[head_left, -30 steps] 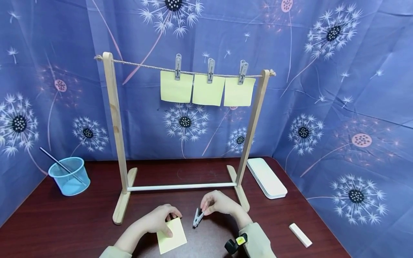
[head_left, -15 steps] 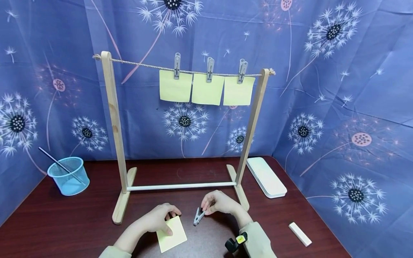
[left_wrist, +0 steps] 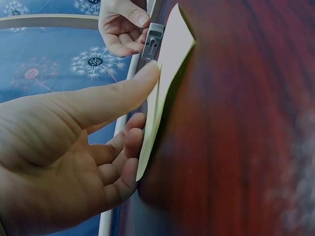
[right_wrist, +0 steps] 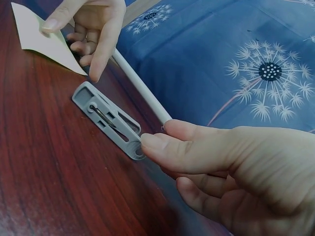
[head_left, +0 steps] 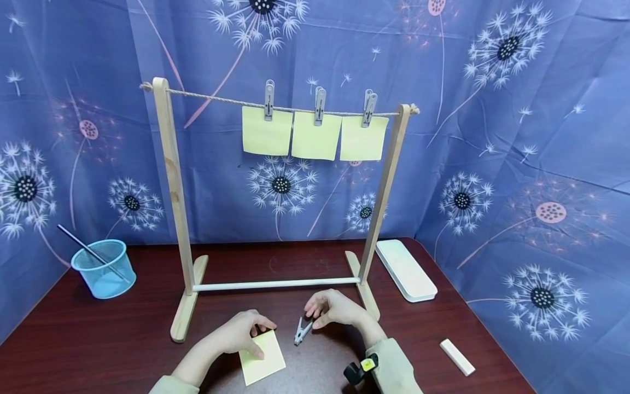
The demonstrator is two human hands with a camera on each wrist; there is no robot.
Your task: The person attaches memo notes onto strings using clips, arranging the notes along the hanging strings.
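Observation:
A square pale yellow sticky note is pinched by my left hand, thumb on top and fingertips beneath. In the left wrist view the note is bent lengthwise and tilted off the dark tabletop. To its right, my right hand pinches a grey clothespin by its handle end. The right wrist view shows the clothespin with its spring and my thumb at its near end; the other fingertips are partly hidden behind. The clothespin and the note are apart.
A wooden stand holds a rope line with three yellow notes clipped on it. A blue mesh cup with a pen is at the left. A white case and a small white bar lie at the right.

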